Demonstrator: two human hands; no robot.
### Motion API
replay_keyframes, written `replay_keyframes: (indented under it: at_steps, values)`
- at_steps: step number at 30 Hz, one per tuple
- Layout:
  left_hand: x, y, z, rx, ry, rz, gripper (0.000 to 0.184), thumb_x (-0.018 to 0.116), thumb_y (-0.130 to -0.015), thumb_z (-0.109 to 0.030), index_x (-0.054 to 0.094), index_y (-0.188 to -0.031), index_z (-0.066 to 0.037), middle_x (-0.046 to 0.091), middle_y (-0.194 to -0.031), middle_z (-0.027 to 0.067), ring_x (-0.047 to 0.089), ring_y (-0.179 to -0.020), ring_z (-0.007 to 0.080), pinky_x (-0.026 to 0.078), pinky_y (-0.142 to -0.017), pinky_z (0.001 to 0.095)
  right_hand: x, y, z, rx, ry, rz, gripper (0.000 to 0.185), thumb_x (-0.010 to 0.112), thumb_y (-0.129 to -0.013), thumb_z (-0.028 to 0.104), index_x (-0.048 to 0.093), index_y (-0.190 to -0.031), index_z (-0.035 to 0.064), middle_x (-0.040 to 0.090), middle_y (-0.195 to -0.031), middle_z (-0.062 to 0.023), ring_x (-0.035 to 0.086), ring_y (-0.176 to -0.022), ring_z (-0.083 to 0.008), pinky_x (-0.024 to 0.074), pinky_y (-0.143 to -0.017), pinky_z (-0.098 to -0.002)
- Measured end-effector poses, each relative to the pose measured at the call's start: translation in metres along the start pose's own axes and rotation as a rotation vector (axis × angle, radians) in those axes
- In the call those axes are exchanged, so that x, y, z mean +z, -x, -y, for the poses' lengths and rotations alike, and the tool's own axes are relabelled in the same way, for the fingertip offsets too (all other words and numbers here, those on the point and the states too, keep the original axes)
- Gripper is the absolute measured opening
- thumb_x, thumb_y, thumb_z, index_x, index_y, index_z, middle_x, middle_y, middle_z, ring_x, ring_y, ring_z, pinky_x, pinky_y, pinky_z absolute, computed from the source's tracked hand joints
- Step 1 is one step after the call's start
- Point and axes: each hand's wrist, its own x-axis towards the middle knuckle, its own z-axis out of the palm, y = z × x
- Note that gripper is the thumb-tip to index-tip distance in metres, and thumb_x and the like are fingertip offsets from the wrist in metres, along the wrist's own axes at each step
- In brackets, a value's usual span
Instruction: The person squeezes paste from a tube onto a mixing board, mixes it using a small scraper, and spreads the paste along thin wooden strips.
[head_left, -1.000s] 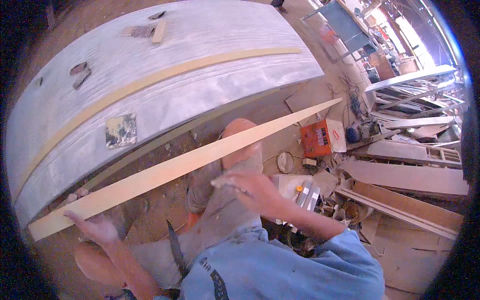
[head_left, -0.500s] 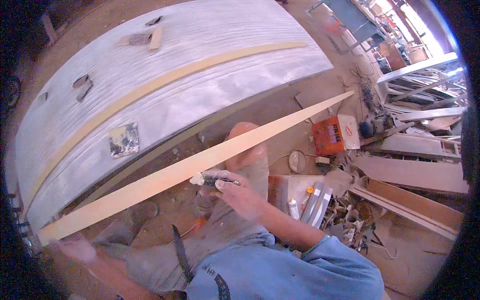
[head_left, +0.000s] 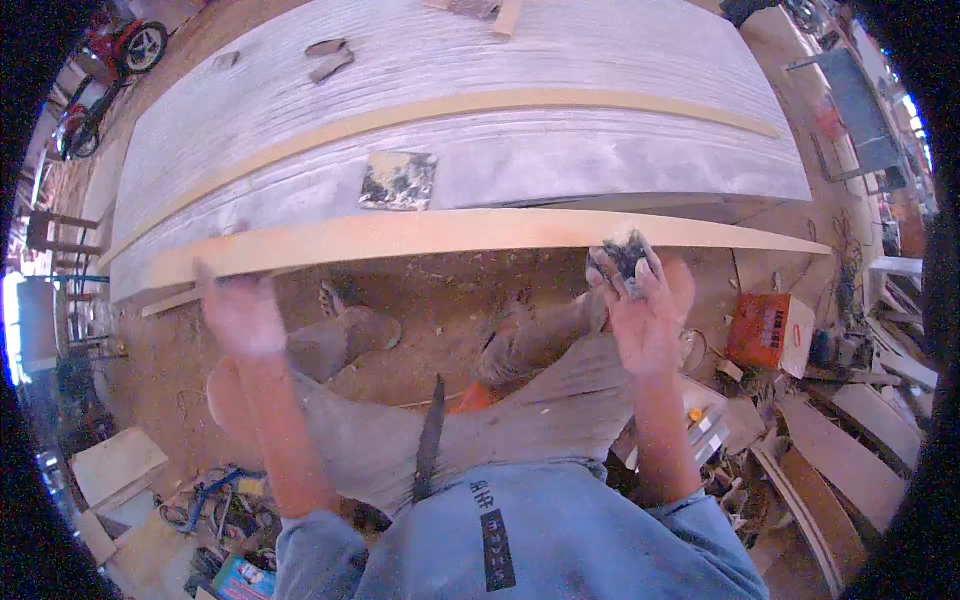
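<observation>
At ten o'clock a red motorcycle (head_left: 143, 47) stands past the large grey panel (head_left: 640, 165). At nine o'clock the left hand (head_left: 243, 312) is at the near end of the long pale wooden strip (head_left: 450, 231); blur leaves it unclear whether it grips or merely steadies. The strip runs from nine o'clock to nearly two, along the panel's near side. A spattered square board (head_left: 397, 181) lies on the panel near eleven. Toward three, the right hand (head_left: 637, 315) curls its fingers around a dark, pale-smeared tool (head_left: 627, 259), perhaps a scraper, by the strip's lower edge. An orange box (head_left: 757, 332) sits farther out. This looks like positioning the strip for tool work; the next move calls for firm left-hand support.
</observation>
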Motion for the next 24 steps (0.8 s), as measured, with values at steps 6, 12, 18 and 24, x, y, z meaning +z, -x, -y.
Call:
replay_keyframes:
  at_steps: [6,12,18,24]
  values:
    - [-0.028,0.028,0.094,-0.283,0.162,0.057,0.049,0.044,-0.103,-0.042,0.043,-0.139,-0.009,0.054,-0.134,0.0184,0.051,-0.127,0.0338,0.034,-0.112,0.0494,-0.019,0.010,-0.033,0.366,0.197,0.005,0.046,0.056,-0.097,0.019,0.048,-0.138,0.0012,0.064,-0.124,-0.0134,0.063,-0.113,-0.0274,0.0517,-0.096,-0.0431]
    - [-0.069,0.037,0.228,-0.639,0.239,-0.169,0.056,0.052,-0.099,-0.047,0.039,-0.143,-0.013,0.045,-0.140,0.0169,0.045,-0.132,0.0356,0.029,-0.113,0.0594,-0.003,0.025,-0.052,0.415,0.322,0.069,0.041,0.056,-0.098,0.019,0.053,-0.133,-0.0021,0.064,-0.123,-0.0148,0.066,-0.106,-0.0254,0.0535,-0.092,-0.0392]
    - [-0.083,0.031,0.315,-0.709,-0.013,-0.214,0.068,0.053,-0.096,-0.055,0.036,-0.145,-0.012,0.039,-0.144,0.0178,0.036,-0.137,0.0385,0.028,-0.113,0.0599,-0.006,0.006,0.028,-0.095,0.618,-0.029,0.037,0.054,-0.096,0.014,0.056,-0.127,-0.0061,0.064,-0.119,-0.0152,0.065,-0.105,-0.0261,0.0534,-0.091,-0.0385]
    - [-0.077,0.025,0.322,-0.869,-0.148,-0.160,0.075,0.056,-0.091,-0.060,0.038,-0.146,-0.012,0.049,-0.135,0.0191,0.048,-0.126,0.0375,0.039,-0.105,0.0562,-0.040,-0.017,0.057,-0.255,0.615,-0.126,0.041,0.051,-0.099,0.016,0.050,-0.134,-0.0042,0.063,-0.120,-0.0147,0.064,-0.104,-0.0249,0.0533,-0.089,-0.0379]
